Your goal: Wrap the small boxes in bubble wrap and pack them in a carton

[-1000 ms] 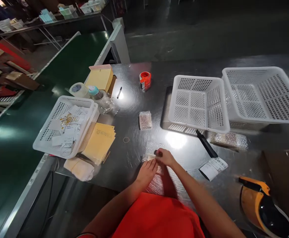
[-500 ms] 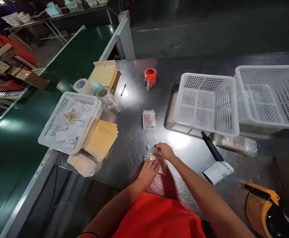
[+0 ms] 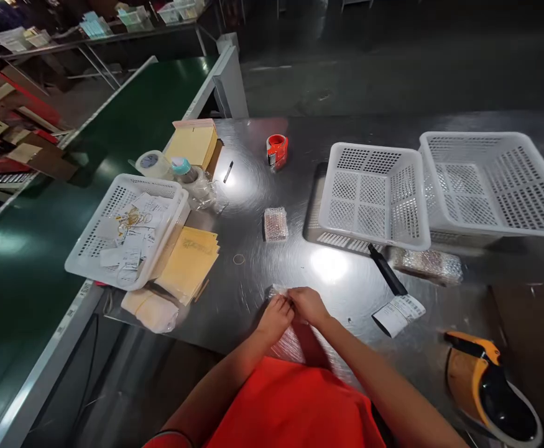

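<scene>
Close to my body, at the near edge of the metal table, both hands meet over a small piece of bubble wrap (image 3: 278, 289). My left hand (image 3: 275, 317) has its fingers curled on the wrap from the left. From the right, my right hand (image 3: 308, 305) pinches the wrap, its fingertips touching those of the left. Most of the wrapped item is hidden under the hands. Farther up the table lies a second bubble-wrapped packet (image 3: 276, 224), apart from both hands. A rubber band (image 3: 239, 259) rests to its lower left.
Left stand a white basket of slips (image 3: 78, 264), yellow envelopes (image 3: 190, 255) and a bottle (image 3: 192, 177). A red tape dispenser (image 3: 277, 149) and pen (image 3: 228, 172) are behind. Right are two white baskets (image 3: 421, 239), a black cutter (image 3: 387, 270), labels (image 3: 398, 314) and an orange-black tape gun (image 3: 490, 386).
My right hand has come down and closer to my left hand, covering more of the bubble-wrapped item. The whole view has shifted slightly.
</scene>
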Available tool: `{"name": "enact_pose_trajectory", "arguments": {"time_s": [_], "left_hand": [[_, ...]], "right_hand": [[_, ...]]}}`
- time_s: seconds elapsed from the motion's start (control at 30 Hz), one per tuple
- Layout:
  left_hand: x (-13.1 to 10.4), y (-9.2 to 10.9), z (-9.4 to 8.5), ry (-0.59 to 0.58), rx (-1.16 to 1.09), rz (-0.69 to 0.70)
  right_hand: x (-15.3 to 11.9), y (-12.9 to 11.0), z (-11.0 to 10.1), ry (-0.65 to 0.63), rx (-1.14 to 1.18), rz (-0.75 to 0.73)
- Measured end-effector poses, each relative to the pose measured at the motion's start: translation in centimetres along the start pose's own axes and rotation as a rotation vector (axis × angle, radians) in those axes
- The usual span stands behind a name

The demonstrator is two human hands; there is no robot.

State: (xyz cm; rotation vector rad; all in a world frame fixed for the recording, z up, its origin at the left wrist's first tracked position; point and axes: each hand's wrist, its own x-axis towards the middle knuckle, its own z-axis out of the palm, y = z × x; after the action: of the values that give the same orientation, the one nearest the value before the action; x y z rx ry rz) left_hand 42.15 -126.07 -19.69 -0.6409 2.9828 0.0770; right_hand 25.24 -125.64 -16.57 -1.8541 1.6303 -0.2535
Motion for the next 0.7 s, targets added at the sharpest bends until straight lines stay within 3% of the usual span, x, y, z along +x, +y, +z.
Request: {"name": "enact_pose_trajectory", "arguments": {"time_s": [0.13, 0.27, 0.5, 0.7], "left_hand": [[-0.5, -0.4, 0.7, 0.08, -0.039, -0.035], [-0.7, -0.5, -0.1, 0.099, -0.028, -0.082], [0.0, -0.3, -2.6, 0.02, 0.065, -0.139], [-1.1, -1.2, -4.0, -0.105, 0.035, -0.256]], "right_hand": [[-1.3, 0.7, 1.8, 0.044, 0.009, -0.071], [-2.3, 1.2, 4.2, 0.096, 0.001, -0.111], [-4.1, 1.9, 7.9, 0.293, -0.117, -0.238], [-4.2, 2.1, 9.0, 0.342, -0.151, -0.246]]}}
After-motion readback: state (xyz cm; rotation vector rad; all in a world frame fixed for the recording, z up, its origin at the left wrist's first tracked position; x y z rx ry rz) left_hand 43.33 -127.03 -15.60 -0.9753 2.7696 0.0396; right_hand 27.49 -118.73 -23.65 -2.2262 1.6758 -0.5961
